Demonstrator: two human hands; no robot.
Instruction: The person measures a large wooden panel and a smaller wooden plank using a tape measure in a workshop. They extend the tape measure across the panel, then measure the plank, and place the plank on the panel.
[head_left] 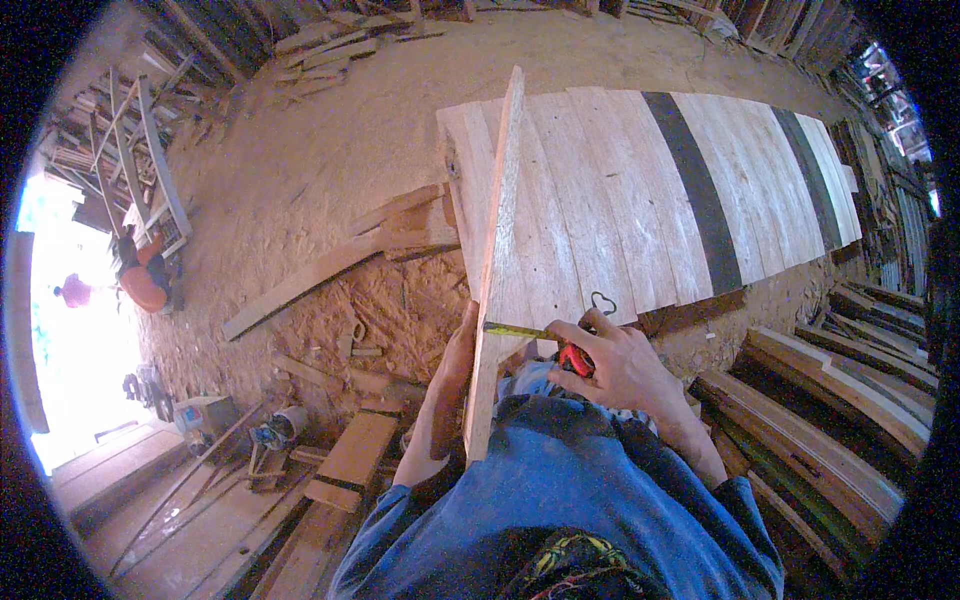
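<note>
A long narrow wooden board (pixel 497 220) stands on edge in front of me, running from my chest out over a row of planks (pixel 590 190). My left hand (pixel 462 345) grips it from the left side; most of those fingers are hidden behind the wood. In my right hand (pixel 620 358) is a red tape measure (pixel 574 359), with the fingers closed round its case. Its yellow blade (pixel 518 331) is drawn out a short way to the left, and the end meets the board. A dark loop of cord (pixel 602 301) shows just beyond my right fingers.
Two dark strips cross the pale plank row. Loose boards (pixel 320 275) lie on wood shavings to the left, and long timbers (pixel 800 440) are stacked at right. A power tool (pixel 278 428) sits at lower left. Another person (pixel 145 275) is beside a wooden frame (pixel 150 160) far left.
</note>
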